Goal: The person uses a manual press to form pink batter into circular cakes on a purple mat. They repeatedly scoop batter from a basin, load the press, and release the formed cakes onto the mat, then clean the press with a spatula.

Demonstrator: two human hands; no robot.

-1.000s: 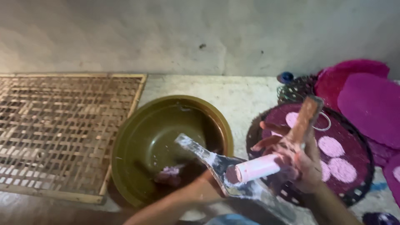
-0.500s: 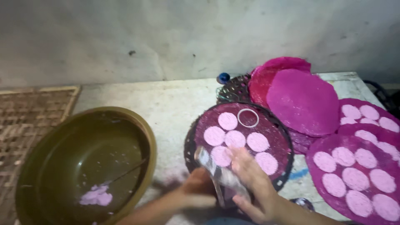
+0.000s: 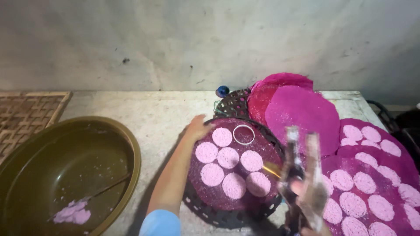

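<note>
Our left hand (image 3: 199, 127) rests flat, fingers spread, on the rim of the round dark woven tray (image 3: 209, 211) at centre frame — light, flexy, so we'd grip the rim. Our right hand (image 3: 306, 196) is clamped on a blurred clear plastic sheet (image 3: 313, 153).

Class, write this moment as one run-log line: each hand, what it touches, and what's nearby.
left hand: on round tray rim | right hand: holds blurred tool | tray: pink discs, white ring | bowl: left

Round dark tray (image 3: 205, 209), pink discs (image 3: 228, 157), white ring (image 3: 243, 134); blurred clear plastic sheet (image 3: 306, 175) raised.
</note>
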